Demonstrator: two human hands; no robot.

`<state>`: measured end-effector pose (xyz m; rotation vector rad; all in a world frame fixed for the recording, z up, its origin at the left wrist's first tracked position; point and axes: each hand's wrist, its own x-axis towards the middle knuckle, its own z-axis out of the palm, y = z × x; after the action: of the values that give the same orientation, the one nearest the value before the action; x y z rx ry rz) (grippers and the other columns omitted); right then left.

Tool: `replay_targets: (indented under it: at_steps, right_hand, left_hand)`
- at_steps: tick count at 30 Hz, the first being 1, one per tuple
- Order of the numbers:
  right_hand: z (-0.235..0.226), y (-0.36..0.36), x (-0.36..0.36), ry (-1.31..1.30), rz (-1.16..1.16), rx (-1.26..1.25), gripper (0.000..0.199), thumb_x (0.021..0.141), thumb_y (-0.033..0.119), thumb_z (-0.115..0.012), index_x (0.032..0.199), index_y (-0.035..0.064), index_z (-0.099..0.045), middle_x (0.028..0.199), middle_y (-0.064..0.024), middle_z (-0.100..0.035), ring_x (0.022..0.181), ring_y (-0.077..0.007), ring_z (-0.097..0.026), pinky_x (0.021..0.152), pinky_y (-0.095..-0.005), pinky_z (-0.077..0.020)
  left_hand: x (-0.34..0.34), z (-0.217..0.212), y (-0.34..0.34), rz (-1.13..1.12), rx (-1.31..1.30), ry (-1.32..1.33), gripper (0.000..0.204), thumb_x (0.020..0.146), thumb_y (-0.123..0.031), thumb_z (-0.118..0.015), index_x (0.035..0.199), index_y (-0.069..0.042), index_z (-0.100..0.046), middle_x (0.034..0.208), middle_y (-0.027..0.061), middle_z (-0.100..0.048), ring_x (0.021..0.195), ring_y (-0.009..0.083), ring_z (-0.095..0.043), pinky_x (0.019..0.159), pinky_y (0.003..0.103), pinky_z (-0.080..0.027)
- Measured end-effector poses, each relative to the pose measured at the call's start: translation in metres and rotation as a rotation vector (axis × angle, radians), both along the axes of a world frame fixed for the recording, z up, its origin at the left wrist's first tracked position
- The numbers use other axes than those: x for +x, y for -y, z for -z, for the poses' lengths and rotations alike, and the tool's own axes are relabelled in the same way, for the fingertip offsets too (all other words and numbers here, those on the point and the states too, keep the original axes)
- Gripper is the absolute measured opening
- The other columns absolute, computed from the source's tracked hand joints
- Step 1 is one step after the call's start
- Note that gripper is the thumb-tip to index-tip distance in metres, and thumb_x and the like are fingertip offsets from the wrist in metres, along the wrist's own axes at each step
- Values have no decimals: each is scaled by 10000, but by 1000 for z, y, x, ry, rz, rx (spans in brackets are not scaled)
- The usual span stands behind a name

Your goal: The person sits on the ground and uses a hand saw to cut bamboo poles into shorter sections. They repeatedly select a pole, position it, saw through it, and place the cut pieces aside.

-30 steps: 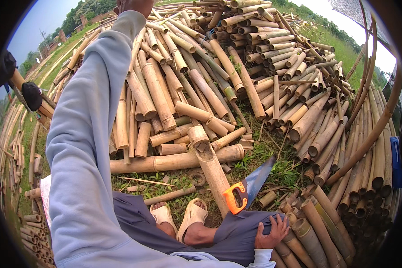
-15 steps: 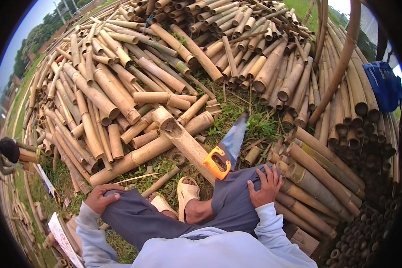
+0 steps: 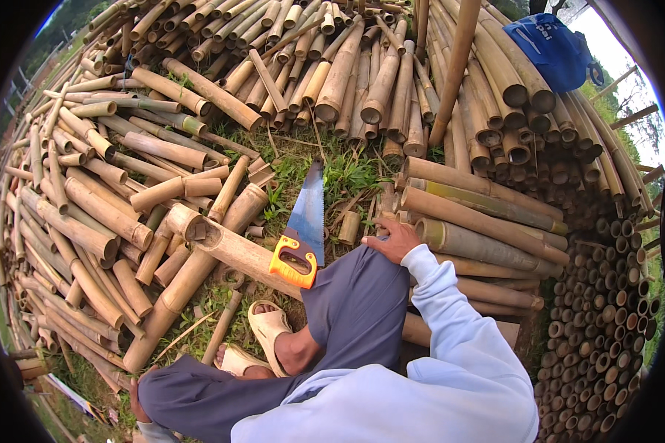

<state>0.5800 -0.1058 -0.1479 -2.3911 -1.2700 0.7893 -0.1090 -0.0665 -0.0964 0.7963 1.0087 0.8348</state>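
My right hand (image 3: 393,240) rests at my right knee, near the cut ends of bamboo lengths (image 3: 488,229). It holds nothing, and its fingers lie loosely apart. At the outer side of my left knee, my left hand (image 3: 137,402) shows only in part, its fingers mostly hidden behind the trouser leg. A hand saw (image 3: 307,210) with an orange and dark handle leans by my right leg, blade pointing away from me. Its handle is over a thick bamboo pole (image 3: 244,255), notched near its far end, which runs from my leg to a longer bamboo pole (image 3: 174,299) lying crosswise.
Cut bamboo is heaped at the left (image 3: 89,214) and far side. A blue bag (image 3: 547,48) sits on long poles at the far right. Stacked bamboo ends (image 3: 591,347) fill the right. A leaning pole (image 3: 454,74) stands beyond the saw. My sandalled feet (image 3: 270,336) are on grass.
The view has swung to the right, so things shift left in it. My right hand has slid off the top of my knee to its outer side. The saw stays put.
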Motion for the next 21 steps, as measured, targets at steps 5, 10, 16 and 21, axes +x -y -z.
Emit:
replay_targets:
  at_steps: [5, 10, 16, 21]
  right_hand:
    - [-18, -70, -3, -45, -169, 109, 687, 873, 498, -729, 1390, 60, -615, 1132, -198, -744, 1077, -350, -704, 1002, -430, -516]
    - [10, -195, 28, -153, 165, 163, 550, 935, 392, -693, 1347, 32, -635, 1085, -164, -768, 955, -284, -737, 962, -423, -524]
    - [171, -304, 171, -246, 706, 367, 309, 874, 234, -680, 1111, 45, -741, 1037, -195, -766, 982, -368, -731, 927, -444, -564]
    - [135, -351, 130, 287, 476, 530, 401, 858, 244, -716, 1194, 30, -670, 1096, -245, -723, 1063, -425, -682, 949, -489, -529]
  left_hand:
    - [-27, -13, -15, -140, 232, -800, 501, 1072, -398, -523, 1185, 72, -657, 956, 153, -727, 828, 185, -674, 796, 307, -523]
    - [33, -56, -42, -283, 393, -909, 394, 1077, -355, -537, 1162, 2, -682, 853, 73, -706, 677, 75, -605, 625, 221, -457]
    - [24, -31, -60, -148, 375, -987, 377, 1071, -338, -557, 1162, 11, -665, 843, 55, -678, 690, 83, -601, 643, 236, -473]
    - [56, -70, -67, -78, 54, -1074, 391, 1049, -299, -621, 1303, -4, -661, 1109, 158, -724, 972, 255, -705, 897, 394, -553]
